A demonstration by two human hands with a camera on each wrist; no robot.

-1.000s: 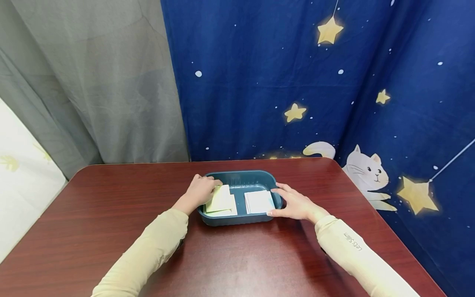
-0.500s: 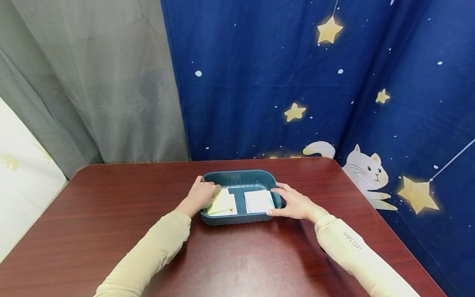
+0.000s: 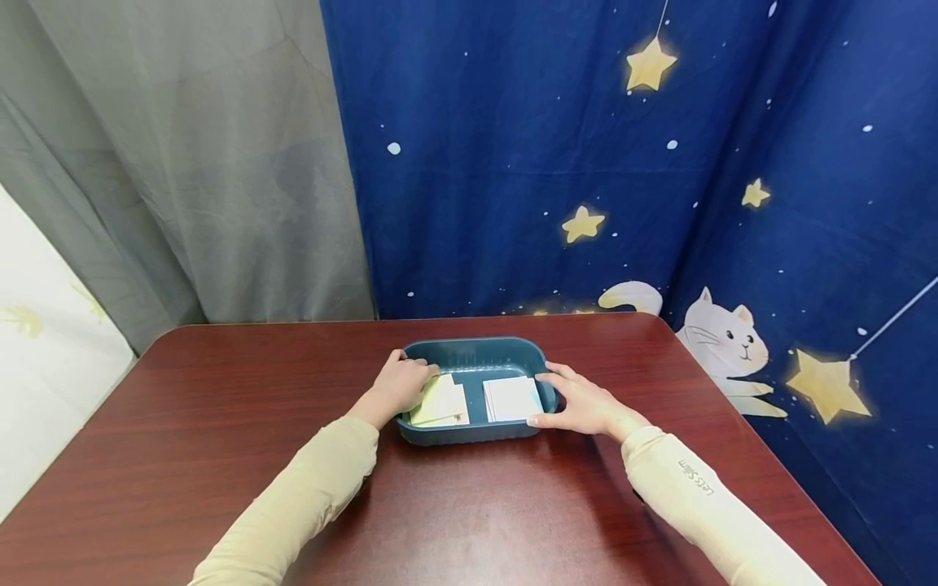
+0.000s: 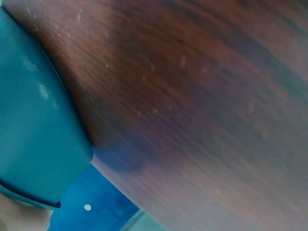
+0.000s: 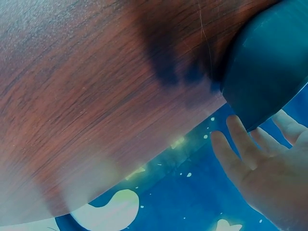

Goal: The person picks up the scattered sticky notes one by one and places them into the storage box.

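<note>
A dark teal plastic basin stands on the table. Yellow note paper lies in its left part, over a white sheet. On the right inside lies a stack of white square papers. My left hand holds the basin's left end, its curled fingers reaching inside beside the yellow paper, and the fingertips are partly hidden. At the right end my right hand grips the rim, thumb at the near side. In the right wrist view this hand's fingers spread by the basin wall.
The reddish-brown wooden table extends around the basin, its far edge close behind. Beyond it hang a grey curtain and a blue star-patterned curtain.
The yellow paper has come down flatter into the basin's left part. My left hand has shifted slightly down and settled at the left rim. My right hand has stayed put.
</note>
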